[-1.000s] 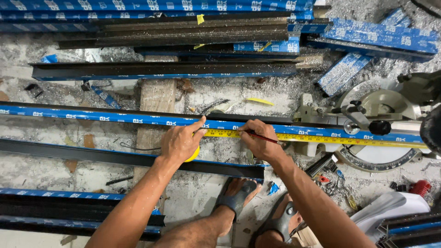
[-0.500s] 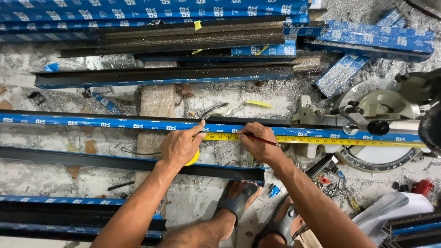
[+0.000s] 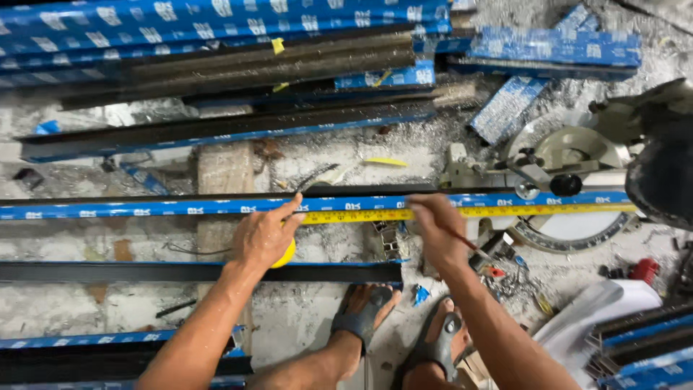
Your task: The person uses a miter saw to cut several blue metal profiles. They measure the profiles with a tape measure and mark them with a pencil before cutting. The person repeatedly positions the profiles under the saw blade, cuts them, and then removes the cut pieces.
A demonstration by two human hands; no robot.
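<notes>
tape: yellow tape (image 3: 462,212) pulled out flat along the long blue-wrapped bar (image 3: 144,209), running right toward the saw
case: yellow case (image 3: 286,254) sits under the left palm, mostly covered
left hand: left hand (image 3: 263,237) wrapped over the case, index finger pinning the tape down onto the bar
right hand: right hand (image 3: 439,232) pinching a thin pencil (image 3: 462,240), fingertips down at the tape's edge
bar: lies across the dusty floor (image 3: 310,318), right end resting on the saw's base
saw: miter saw (image 3: 570,155) at the right
nearby: black bar (image 3: 180,272) just below the hands, sandalled feet (image 3: 404,325) under that, blue-wrapped stack (image 3: 216,29) up top
</notes>
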